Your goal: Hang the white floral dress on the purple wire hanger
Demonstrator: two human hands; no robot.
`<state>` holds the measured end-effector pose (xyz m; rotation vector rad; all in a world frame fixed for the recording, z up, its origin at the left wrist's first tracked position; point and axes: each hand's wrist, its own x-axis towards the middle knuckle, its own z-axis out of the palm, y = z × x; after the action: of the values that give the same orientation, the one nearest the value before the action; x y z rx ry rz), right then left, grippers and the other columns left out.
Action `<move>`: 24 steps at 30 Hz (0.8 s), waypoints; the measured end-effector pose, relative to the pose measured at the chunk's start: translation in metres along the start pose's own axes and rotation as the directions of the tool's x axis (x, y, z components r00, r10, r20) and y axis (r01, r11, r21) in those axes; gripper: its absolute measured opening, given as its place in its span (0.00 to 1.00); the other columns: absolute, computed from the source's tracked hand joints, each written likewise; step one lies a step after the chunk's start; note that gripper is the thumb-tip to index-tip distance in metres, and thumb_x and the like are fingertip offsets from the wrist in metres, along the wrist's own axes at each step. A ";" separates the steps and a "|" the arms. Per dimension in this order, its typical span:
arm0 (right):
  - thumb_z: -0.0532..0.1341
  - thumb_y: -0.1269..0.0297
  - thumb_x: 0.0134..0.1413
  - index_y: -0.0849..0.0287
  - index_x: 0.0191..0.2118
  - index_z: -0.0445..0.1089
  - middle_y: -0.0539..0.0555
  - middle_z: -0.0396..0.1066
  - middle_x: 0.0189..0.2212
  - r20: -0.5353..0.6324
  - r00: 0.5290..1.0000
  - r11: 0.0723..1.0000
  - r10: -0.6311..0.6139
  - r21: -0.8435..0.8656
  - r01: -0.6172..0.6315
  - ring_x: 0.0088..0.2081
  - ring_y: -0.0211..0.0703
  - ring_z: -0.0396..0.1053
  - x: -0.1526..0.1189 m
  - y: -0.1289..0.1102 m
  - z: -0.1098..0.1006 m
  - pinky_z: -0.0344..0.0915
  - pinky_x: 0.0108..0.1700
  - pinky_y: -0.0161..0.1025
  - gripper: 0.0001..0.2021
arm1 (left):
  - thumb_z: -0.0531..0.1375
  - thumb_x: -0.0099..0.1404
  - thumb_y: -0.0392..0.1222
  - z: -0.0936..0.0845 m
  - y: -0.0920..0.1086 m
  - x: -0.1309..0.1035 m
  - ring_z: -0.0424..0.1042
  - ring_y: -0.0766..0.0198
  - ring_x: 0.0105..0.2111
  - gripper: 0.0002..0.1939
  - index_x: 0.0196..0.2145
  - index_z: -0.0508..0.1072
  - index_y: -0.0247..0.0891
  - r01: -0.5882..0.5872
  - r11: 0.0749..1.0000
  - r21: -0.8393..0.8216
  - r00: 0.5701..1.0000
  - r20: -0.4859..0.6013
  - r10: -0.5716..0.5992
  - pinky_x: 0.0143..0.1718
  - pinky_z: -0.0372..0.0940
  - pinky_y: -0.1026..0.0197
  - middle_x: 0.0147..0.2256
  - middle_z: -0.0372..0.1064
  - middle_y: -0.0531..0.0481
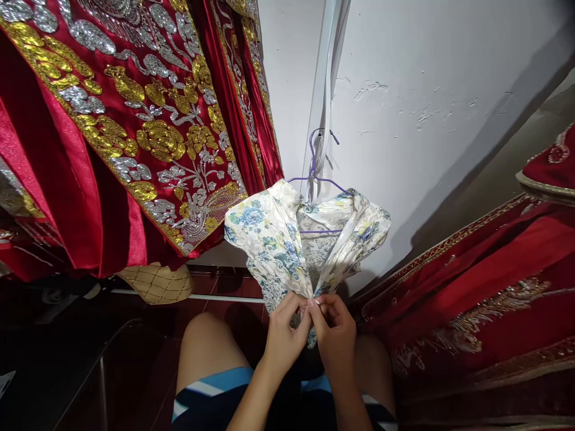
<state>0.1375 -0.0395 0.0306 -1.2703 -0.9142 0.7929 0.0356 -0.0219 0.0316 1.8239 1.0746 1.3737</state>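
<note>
A white floral blouse (283,251) with blue and yellow flowers hangs on a purple wire hanger (313,164) in front of the wall. Its deep V neckline stands apart at the top and meets low at the front. There, my left hand (290,326) pinches one front edge of the blouse between thumb and fingers. Right beside it, my right hand (333,326) pinches the opposite edge, the fingertips of both hands touching. Whatever small fastening lies between the fingertips is hidden. Below the hands, only a little of the blouse's lower part shows.
Red garments with gold and silver embroidery (162,137) hang at the left. More red embroidered cloth (489,299) is on the right. White straps (330,66) run down the wall (404,90) to the hanger. A pale woven item (157,282) sits low at the left, above dark red floor tiles.
</note>
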 end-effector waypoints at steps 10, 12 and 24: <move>0.65 0.52 0.55 0.58 0.29 0.69 0.49 0.65 0.23 0.102 0.995 1.000 0.019 0.015 -0.021 0.27 0.41 0.65 -0.001 -0.001 -0.002 0.61 0.30 0.36 0.14 | 0.56 0.70 0.37 -0.001 -0.002 -0.002 0.64 0.65 0.31 0.09 0.30 0.68 0.38 -0.002 1.000 0.012 1.000 -0.019 0.002 0.33 0.59 0.64 0.29 0.64 0.51; 0.64 0.50 0.56 0.58 0.28 0.69 0.51 0.67 0.22 0.176 0.983 0.998 0.058 0.010 -0.060 0.28 0.43 0.66 0.002 0.000 0.000 0.62 0.31 0.37 0.16 | 0.56 0.70 0.37 -0.001 -0.002 -0.003 0.64 0.65 0.31 0.09 0.30 0.67 0.38 -0.003 1.000 0.015 1.000 -0.024 0.003 0.34 0.59 0.64 0.29 0.64 0.51; 0.55 0.57 0.63 0.56 0.26 0.58 0.46 0.57 0.20 0.581 0.814 0.918 0.006 -0.325 0.226 0.24 0.37 0.56 0.042 -0.013 -0.014 0.49 0.27 0.36 0.15 | 0.56 0.70 0.34 -0.010 -0.014 -0.003 0.66 0.65 0.33 0.05 0.37 0.71 0.37 -0.027 0.997 0.066 0.999 -0.039 0.030 0.35 0.61 0.65 0.32 0.66 0.50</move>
<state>0.1684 -0.0101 0.0483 -1.3101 -1.6906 0.9547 0.0226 -0.0181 0.0210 1.8720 1.1303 1.4123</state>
